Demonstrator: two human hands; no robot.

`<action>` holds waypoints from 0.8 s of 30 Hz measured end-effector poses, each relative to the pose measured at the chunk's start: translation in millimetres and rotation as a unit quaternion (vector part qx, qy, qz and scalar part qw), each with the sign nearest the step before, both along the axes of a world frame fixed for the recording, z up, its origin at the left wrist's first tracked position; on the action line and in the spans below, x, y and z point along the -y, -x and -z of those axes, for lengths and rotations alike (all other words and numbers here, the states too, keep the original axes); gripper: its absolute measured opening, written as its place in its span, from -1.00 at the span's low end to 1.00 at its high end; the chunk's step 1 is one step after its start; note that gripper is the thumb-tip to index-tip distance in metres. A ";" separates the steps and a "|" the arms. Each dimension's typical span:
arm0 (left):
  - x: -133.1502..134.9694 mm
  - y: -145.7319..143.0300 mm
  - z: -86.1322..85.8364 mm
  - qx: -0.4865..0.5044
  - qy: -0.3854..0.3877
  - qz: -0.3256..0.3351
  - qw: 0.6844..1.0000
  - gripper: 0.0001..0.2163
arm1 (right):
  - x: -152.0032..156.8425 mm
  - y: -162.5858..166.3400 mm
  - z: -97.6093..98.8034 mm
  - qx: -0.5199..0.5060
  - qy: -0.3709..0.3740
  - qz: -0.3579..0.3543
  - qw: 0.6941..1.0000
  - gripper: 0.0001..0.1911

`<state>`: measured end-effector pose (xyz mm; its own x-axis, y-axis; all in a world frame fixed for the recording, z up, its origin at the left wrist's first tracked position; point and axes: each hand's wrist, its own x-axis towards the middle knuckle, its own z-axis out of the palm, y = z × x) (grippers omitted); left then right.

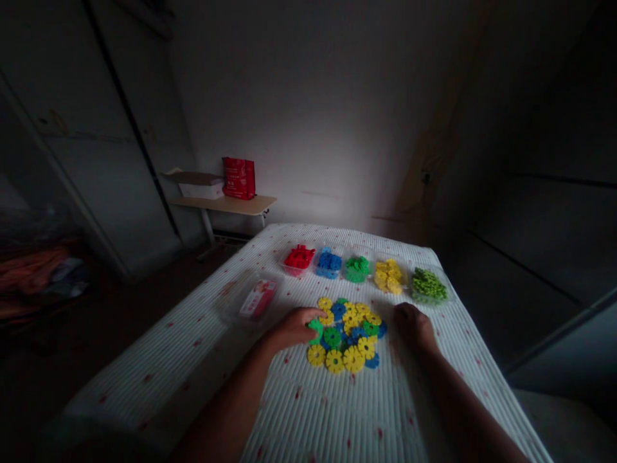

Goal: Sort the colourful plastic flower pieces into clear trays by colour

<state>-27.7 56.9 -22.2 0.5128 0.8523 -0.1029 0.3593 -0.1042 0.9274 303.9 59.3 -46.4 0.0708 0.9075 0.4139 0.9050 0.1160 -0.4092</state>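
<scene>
A pile of notched plastic building discs (353,359) in yellow, blue and green lies spread on the cloth between my hands. My left hand (297,326) is at the pile's left edge, its thumb and forefinger closed around a green disc (315,330). To the right of the pile, my right hand (415,326) rests low over the cloth with its fingers curled in. Whatever may be inside those fingers is hidden. Behind the pile stand clear tubs: one with red pieces (299,257), one with blue discs (329,262), one with green discs (357,269) and one with yellow discs (388,276).
At the right end of the row is a clear tub of light green pieces (429,284). A clear lid with a red label (259,298) lies on the left of the striped, spotted cloth (193,360). Beyond, a small table (231,204) carries a red bag (239,178) and a white box (201,188).
</scene>
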 end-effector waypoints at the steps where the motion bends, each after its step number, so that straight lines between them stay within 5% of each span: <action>1: -0.5 -0.9 0.0 0.018 -0.005 -0.010 1.000 -0.48 | 0.1 0.1 0.1 0.002 -0.001 -0.002 1.000 -0.74; 13: 9.9 -30.8 2.2 -0.065 -0.173 -0.007 0.983 -0.61 | 1.9 0.3 -2.2 -0.014 0.004 -0.010 1.000 -0.73; 24: 9.1 -27.9 1.4 -0.103 -0.228 0.009 0.968 -0.60 | 1.7 1.0 -2.8 -0.012 0.021 -0.001 1.000 -0.72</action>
